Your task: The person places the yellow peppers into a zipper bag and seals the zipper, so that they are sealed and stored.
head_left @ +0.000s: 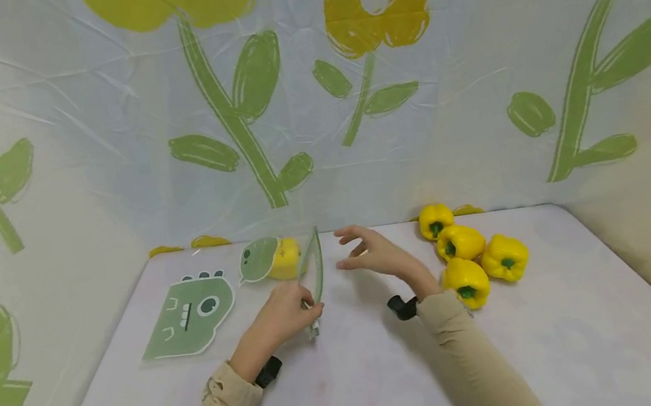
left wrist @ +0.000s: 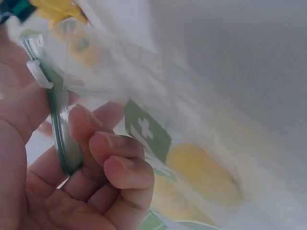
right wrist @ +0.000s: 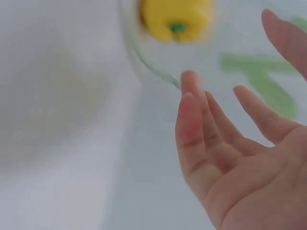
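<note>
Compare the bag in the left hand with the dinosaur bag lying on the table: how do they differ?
The held bag stands on edge, gripped by the left hand; the dinosaur bag lies flat, untouched. The held bag shows only its thin edge in the head view; the dinosaur bag shows its whole printed face. A yellow pepper shows through the held bag; nothing shows in the dinosaur bag. Both are green-printed.

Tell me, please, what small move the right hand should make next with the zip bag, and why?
Probably bring the right hand across to take the free side of the zip bag's mouth. The left hand already pinches the bag upright at its near edge, a yellow pepper sits inside, and the right hand hovers open beside it, holding nothing.
</note>
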Demonstrator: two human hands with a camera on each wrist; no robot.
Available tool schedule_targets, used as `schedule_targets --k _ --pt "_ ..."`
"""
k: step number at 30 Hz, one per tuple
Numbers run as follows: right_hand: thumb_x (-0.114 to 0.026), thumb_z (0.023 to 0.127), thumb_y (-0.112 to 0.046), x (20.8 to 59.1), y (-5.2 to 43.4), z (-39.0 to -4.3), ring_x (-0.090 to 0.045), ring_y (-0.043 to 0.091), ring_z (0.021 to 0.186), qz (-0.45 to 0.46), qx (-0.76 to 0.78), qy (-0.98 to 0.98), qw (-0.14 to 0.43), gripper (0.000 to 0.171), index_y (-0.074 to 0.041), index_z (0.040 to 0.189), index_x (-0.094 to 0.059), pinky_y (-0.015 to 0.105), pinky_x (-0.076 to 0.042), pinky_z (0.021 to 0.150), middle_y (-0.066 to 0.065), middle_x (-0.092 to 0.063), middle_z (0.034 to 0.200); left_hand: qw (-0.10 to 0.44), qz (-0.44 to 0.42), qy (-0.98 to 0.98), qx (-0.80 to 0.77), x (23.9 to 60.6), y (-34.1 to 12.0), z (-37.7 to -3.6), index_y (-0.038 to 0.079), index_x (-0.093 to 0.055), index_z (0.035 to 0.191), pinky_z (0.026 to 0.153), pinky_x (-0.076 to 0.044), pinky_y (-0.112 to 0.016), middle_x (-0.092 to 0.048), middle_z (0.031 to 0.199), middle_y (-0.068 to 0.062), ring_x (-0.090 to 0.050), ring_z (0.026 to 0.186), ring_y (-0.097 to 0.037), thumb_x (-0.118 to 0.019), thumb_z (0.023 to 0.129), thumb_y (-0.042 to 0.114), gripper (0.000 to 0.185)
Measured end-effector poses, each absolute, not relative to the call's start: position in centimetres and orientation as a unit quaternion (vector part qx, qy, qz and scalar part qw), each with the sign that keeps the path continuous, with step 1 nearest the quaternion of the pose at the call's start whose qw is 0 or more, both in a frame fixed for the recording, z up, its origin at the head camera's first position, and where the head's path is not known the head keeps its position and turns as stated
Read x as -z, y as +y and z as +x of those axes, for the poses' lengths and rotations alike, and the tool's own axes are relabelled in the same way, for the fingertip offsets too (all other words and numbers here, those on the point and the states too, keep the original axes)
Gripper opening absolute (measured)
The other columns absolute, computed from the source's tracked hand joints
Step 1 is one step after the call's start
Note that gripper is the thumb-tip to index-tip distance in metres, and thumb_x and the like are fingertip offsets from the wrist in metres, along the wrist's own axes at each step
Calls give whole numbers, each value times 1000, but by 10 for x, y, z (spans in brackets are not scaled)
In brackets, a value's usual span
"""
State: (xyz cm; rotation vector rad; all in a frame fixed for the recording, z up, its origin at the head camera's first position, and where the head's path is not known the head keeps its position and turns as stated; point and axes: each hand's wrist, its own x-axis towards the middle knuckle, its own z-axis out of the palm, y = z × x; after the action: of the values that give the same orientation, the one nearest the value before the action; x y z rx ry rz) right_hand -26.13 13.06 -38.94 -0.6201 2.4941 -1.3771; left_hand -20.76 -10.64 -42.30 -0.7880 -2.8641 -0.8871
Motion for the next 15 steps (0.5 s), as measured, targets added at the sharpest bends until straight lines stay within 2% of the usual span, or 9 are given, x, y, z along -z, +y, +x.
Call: schedule_targets --k 4,9,11,13,15 --pt "-69 93 -31 358 184 -235 -60 33 108 -203 392 897 26 56 -10 141 -50 47 -52 84 17 -56 132 29 -241 -926 289 424 -106 -207 4 -73 70 48 -41 -22 -66 66 -2 -46 52 -8 -75 83 14 17" --pt "-62 96 -37 334 236 -198 -62 38 94 -95 240 965 -48 52 5 128 -57 51 -51 76 26 -63 115 28 -224 -929 293 424 -106 -208 2 -74 73 47 -40 -22 -67 70 -6 -46 51 -9 -75 83 14 17" --pt "-60 95 -47 336 248 -186 -61 36 81 -37 183 982 -40 58 9 112 -59 48 -50 66 24 -63 97 27 -219 -930 293 424 -106 -208 1 -74 74 48 -41 -23 -68 72 -7 -47 52 -9 -75 83 15 17" --pt "-56 93 -57 346 255 -178 -57 32 69 8 149 989 -13 65 7 95 -59 44 -46 56 19 -58 78 25 -214 -931 294 424 -107 -209 1 -75 75 49 -42 -23 -69 74 -8 -48 52 -10 -75 84 16 17" --pt "-54 89 -68 359 260 -173 -51 27 61 37 130 991 17 72 5 89 -55 40 -41 51 12 -50 68 21 -208 -932 297 424 -107 -209 1 -75 77 51 -43 -24 -70 76 -9 -48 53 -10 -75 84 17 17"
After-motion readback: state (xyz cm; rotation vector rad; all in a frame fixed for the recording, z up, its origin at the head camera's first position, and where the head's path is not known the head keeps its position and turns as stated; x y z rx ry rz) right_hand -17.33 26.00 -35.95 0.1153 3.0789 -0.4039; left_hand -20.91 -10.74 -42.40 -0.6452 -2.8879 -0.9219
